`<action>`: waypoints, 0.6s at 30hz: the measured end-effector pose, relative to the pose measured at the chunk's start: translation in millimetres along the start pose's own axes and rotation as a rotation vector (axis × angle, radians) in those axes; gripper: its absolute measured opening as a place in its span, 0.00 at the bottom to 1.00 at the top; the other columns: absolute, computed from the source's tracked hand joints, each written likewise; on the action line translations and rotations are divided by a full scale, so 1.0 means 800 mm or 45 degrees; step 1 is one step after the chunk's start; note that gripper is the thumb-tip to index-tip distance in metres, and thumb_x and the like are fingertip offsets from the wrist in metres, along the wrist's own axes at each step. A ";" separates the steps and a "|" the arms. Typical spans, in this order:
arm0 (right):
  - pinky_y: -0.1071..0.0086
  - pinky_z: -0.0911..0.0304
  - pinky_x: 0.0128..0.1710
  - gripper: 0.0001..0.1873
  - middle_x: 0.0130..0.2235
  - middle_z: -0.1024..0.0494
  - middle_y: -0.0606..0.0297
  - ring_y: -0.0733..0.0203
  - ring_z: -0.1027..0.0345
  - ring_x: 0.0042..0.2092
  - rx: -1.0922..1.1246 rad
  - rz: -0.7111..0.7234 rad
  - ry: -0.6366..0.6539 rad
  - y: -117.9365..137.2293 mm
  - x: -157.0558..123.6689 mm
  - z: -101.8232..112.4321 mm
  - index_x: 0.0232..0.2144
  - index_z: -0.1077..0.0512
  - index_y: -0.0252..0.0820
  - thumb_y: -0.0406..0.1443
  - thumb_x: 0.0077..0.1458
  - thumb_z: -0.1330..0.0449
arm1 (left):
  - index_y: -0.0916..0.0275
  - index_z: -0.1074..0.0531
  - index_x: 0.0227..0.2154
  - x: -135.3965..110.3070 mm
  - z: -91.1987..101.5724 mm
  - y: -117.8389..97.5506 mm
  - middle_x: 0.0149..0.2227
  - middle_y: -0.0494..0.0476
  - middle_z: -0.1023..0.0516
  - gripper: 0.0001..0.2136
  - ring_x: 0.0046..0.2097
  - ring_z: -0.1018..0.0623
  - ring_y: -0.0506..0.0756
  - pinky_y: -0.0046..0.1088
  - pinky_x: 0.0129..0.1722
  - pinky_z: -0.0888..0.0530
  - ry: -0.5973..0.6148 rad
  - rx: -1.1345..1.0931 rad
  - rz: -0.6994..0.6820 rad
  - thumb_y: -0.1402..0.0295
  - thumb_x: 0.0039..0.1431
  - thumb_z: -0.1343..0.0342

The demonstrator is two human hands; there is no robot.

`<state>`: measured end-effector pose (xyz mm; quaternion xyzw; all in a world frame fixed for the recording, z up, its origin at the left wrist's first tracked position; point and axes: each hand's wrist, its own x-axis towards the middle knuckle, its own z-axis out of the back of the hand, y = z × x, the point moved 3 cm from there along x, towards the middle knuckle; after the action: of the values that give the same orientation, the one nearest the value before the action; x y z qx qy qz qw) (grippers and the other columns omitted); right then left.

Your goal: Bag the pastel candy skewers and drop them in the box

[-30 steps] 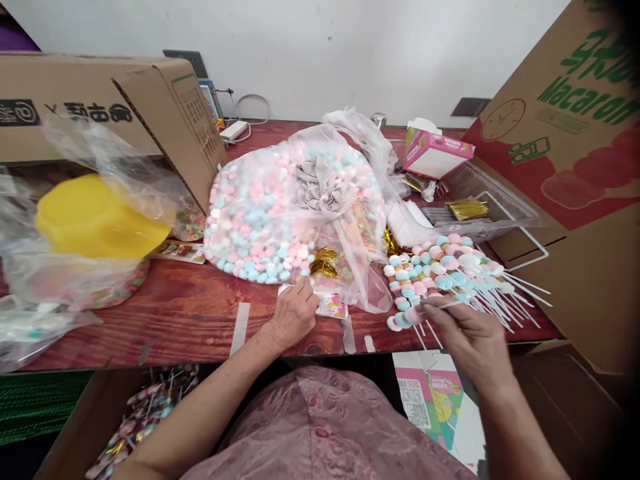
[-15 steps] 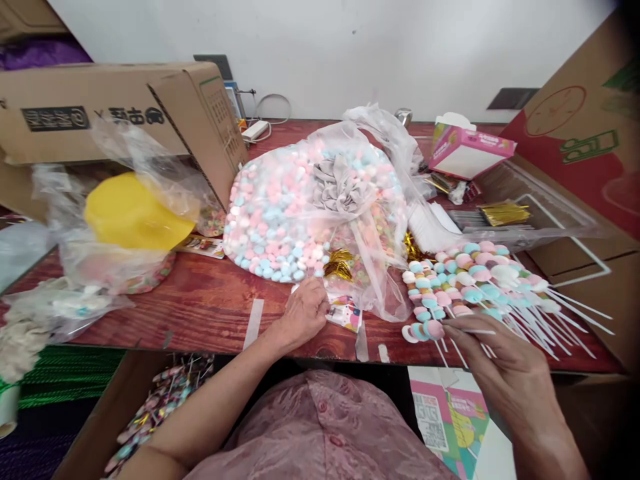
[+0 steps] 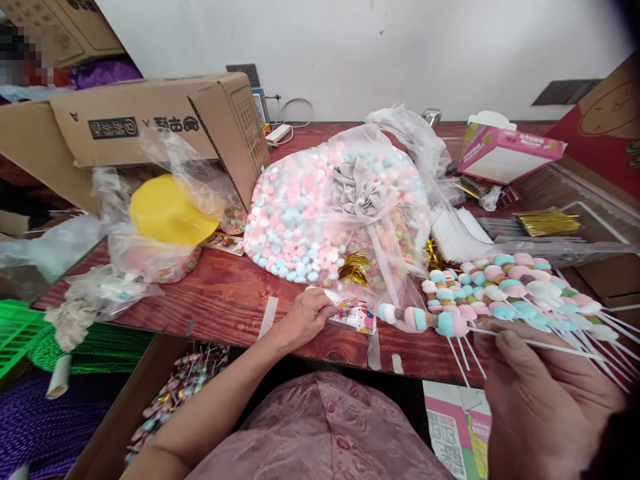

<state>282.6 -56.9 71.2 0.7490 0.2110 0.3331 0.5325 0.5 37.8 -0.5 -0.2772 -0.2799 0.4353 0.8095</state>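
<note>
My right hand (image 3: 545,393) pinches the white stick of a marshmallow skewer (image 3: 416,319), held almost level, its pink, blue and white pieces pointing left. The skewer's tip reaches a printed clear plastic bag (image 3: 357,315) at the table's front edge. My left hand (image 3: 305,320) has its fingers closed on the left end of that bag. Behind my right hand lies a pile of similar marshmallow skewers (image 3: 515,283), sticks toward the front right. A large clear bag of loose marshmallows (image 3: 290,220) stands behind my left hand, with gold twist ties (image 3: 353,268) against its front.
A cardboard box (image 3: 165,120) and a yellow bowl-like piece (image 3: 173,210) in plastic stand at the left. At the back right are a pink carton (image 3: 510,153) and a clear tray with gold ties (image 3: 547,223). Below the table, a box holds wrapped skewers (image 3: 175,393).
My right hand has lifted a skewer off the front of the pile and brought its tip to the bag by my left hand. The view has turned slightly left.
</note>
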 end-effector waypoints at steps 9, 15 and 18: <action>0.67 0.30 0.35 0.09 0.29 0.20 0.66 0.63 0.27 0.33 0.175 -0.161 -0.008 -0.046 -0.016 -0.052 0.28 0.19 0.40 0.34 0.40 0.27 | 0.65 0.27 0.21 0.003 0.003 0.011 0.25 0.50 0.28 0.11 0.29 0.31 0.49 0.24 0.31 0.36 -0.109 -0.511 0.268 0.64 0.52 0.36; 0.69 0.31 0.31 0.09 0.31 0.20 0.65 0.64 0.27 0.31 0.217 -0.145 -0.029 -0.046 -0.022 -0.044 0.29 0.20 0.39 0.33 0.41 0.27 | 0.66 0.26 0.20 0.004 0.004 0.016 0.24 0.50 0.28 0.12 0.28 0.32 0.48 0.23 0.29 0.36 -0.120 -0.681 0.387 0.62 0.47 0.34; 0.70 0.30 0.32 0.07 0.30 0.20 0.66 0.65 0.27 0.32 0.236 -0.119 -0.024 -0.039 -0.022 -0.039 0.28 0.20 0.40 0.33 0.43 0.27 | 0.66 0.26 0.20 0.004 0.002 0.018 0.23 0.49 0.28 0.12 0.28 0.32 0.48 0.24 0.29 0.36 -0.124 -0.705 0.419 0.62 0.46 0.32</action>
<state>249.3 -37.2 43.9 0.7876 0.2706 0.2797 0.4778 -6.6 47.7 -8.8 -0.5074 -0.3775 0.4803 0.6078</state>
